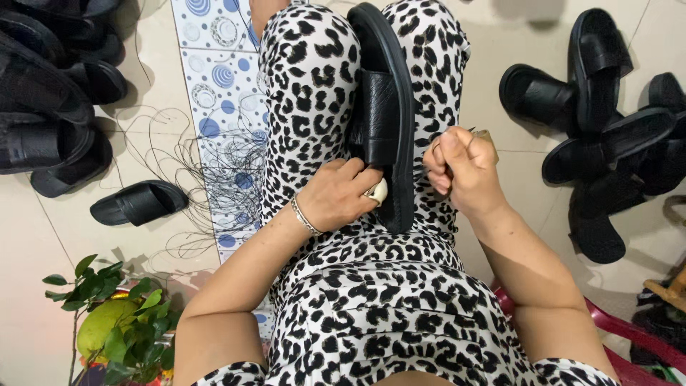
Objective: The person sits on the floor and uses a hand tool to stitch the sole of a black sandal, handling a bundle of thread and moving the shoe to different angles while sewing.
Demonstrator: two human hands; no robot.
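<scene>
Left hand [337, 194] closed on the near end of a black sandal [386, 114], a pale thimble-like cap on one finger | right hand [461, 171] pinched shut just beside the sandal's right edge, what it grips too small to tell | sandal wedged on edge between leopard-print knees | loose black thread [214, 161] on floor left | other black sandals [600, 121] piled right.

**One head camera, looking straight down**

You have a single view, worn on your head and aimed steeply down your own lap [357, 286] toward the tiled floor [500, 43]. It sits close: your forearms fill the lower frame. No second view overlaps it.
</scene>
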